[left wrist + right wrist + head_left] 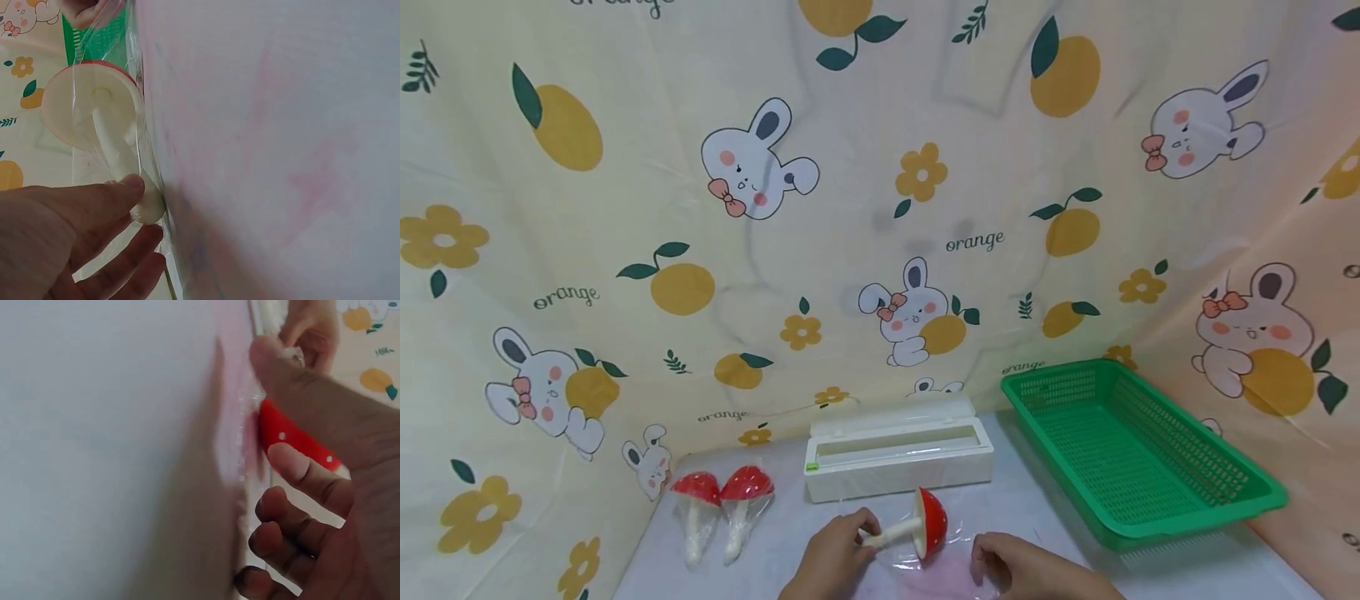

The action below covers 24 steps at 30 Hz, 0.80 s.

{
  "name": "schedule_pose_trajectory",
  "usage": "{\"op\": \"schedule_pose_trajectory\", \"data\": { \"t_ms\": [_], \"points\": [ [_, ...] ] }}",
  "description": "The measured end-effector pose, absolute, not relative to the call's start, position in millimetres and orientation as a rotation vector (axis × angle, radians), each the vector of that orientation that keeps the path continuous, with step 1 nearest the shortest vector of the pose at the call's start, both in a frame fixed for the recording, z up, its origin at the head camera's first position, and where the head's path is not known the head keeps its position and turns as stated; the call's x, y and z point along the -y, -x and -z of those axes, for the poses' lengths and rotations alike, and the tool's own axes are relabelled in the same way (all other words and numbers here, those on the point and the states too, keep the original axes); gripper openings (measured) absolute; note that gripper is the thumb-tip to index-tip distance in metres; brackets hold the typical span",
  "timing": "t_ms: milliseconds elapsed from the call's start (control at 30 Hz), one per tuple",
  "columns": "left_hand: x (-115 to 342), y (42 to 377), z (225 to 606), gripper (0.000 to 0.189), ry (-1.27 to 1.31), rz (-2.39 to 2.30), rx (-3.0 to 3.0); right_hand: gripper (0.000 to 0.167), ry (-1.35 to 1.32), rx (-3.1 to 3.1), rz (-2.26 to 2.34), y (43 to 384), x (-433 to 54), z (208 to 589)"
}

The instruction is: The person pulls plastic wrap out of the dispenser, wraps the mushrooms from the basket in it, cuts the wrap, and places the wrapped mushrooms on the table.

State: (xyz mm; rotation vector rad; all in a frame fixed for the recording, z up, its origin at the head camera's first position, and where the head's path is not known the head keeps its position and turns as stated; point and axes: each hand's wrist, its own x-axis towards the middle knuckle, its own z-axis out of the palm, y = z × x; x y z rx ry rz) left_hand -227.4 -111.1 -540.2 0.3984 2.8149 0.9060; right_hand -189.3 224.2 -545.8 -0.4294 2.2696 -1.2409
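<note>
A toy mushroom point(931, 523) with a red, white-dotted cap lies tipped on its side over clear plastic film point(907, 557). My left hand point(835, 554) pinches the end of its pale stem point(112, 134) between thumb and fingers, and film shows around the stem in the left wrist view. To the right of the cap, my right hand point(1018, 567) is close to the film. Its thumb and loosely bent fingers point(289, 464) stand apart in the right wrist view, with nothing visibly gripped. Whether the fingertips touch the film is hard to see.
Behind the mushroom stands a white film dispenser box point(898, 475) with its lid up. Two red-capped mushrooms point(696, 492) wrapped in film lie at the left. A green plastic basket point(1195, 521) is on the right. A patterned cloth point(850, 275) hangs behind the white table point(790, 508).
</note>
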Motion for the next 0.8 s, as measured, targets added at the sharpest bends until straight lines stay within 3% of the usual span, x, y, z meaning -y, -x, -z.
{"op": "schedule_pose_trajectory", "data": {
  "t_ms": [100, 400, 800],
  "points": [
    [110, 228, 541, 0.022, -0.371, -0.909, -2.805, 0.041, 0.428, -2.293, 1.200, 189, -224, 551],
    [112, 230, 542, 0.022, -0.431, -0.903, -2.830, 0.009, 0.569, -2.295, 1.193, 189, -224, 550],
    [111, 231, 543, 0.023, -0.439, -0.883, -2.827, 0.019, 1.197, -2.588, 1.249, 210, -224, 527]
  ]
}}
